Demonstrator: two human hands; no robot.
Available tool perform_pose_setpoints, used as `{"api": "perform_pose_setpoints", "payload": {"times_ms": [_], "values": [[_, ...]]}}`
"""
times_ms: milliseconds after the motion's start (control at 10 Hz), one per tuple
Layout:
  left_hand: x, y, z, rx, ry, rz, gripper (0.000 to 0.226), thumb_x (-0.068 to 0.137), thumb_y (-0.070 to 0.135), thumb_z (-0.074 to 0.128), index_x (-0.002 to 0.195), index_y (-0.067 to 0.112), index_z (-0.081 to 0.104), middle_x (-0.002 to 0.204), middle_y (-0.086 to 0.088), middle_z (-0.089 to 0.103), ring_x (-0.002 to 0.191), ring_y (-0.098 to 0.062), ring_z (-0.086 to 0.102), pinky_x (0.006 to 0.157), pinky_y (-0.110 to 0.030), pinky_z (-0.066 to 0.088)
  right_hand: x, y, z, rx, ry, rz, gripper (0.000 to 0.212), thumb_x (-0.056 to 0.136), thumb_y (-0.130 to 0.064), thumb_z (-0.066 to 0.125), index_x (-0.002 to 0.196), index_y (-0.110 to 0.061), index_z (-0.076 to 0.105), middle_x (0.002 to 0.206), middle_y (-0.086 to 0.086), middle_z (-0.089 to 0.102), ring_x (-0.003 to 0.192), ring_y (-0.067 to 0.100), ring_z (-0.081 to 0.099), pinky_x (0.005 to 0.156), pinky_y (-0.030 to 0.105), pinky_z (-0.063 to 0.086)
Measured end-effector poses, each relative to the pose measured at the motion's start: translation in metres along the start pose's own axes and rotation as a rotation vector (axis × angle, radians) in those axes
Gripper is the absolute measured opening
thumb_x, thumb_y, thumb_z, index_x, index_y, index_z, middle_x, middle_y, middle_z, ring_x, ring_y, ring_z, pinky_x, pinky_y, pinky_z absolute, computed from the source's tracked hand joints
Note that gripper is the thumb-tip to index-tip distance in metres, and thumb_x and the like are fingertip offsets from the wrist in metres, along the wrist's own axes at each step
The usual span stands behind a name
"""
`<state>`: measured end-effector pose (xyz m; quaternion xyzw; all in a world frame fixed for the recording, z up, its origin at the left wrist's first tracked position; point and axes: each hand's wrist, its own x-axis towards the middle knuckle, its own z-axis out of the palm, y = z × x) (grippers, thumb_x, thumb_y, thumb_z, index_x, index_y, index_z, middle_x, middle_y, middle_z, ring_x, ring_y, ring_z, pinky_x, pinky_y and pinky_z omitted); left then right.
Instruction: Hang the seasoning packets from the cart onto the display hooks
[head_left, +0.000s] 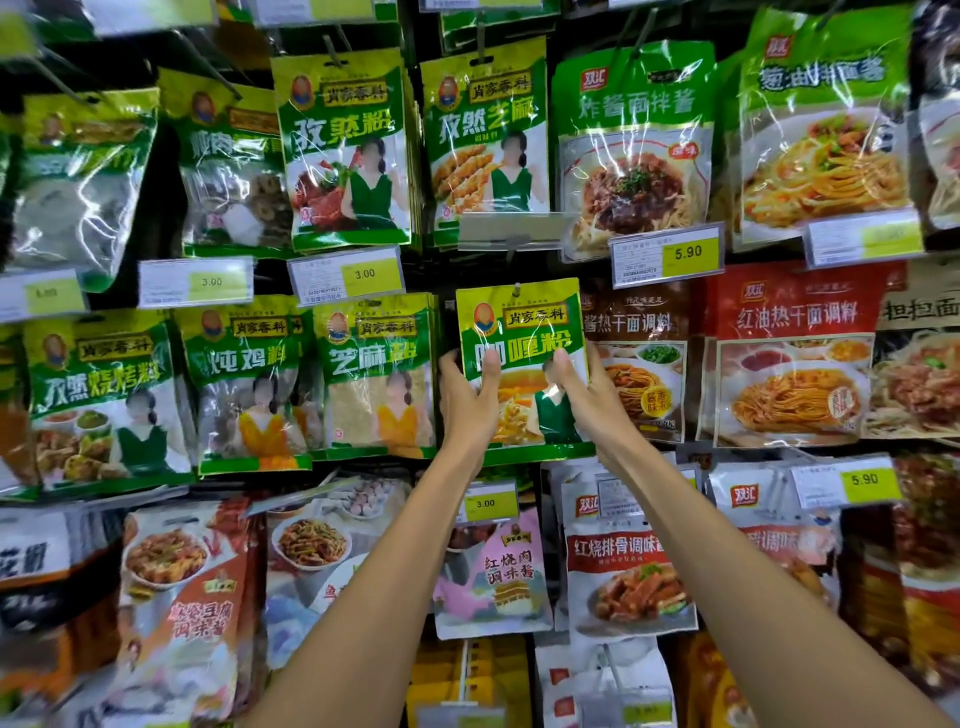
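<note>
head view: store display wall, rows of hanging packets, both arms raised to the middle row.
seasoning packet (522, 364): yellow-green, upright, front to camera, centre of the middle row, held between both hands.
left hand (467, 395): grips the packet's left edge, thumb on front, fingers behind.
right hand (582, 395): grips the right edge, thumb on front, fingers behind.
display hook (517, 288): tip shows at the packet's top hole; how far on, cannot tell.
sesame packet (376, 374): hangs just left, same brand.
noodle sauce packet (641, 358): brown, just right, partly behind the right hand.
price tag (488, 503): yellow, 3.00, below the packet between the forearms.
blank label holder (511, 231): above the packet.
</note>
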<state>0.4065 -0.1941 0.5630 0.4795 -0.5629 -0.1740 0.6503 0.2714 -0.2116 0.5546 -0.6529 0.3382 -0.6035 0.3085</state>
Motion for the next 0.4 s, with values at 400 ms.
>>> {"api": "perform_pose_setpoints", "payload": {"times_ms": [400], "values": [[-0.058, 0.019, -0.057, 0.284, 0.156, 0.199, 0.030, 0.099, 0.023, 0.043, 0.126, 0.010, 0.048, 0.118, -0.005, 0.055, 0.107, -0.019, 0.053, 0.090, -0.033, 0.046, -0.056, -0.022, -0.017, -0.294, 0.281, -0.120, 0.025, 0.095, -0.021, 0.056, 0.119, -0.014, 0.056, 0.106, -0.006, 0.059, 0.105, 0.017, 0.058, 0.081, 0.016, 0.045]]}}
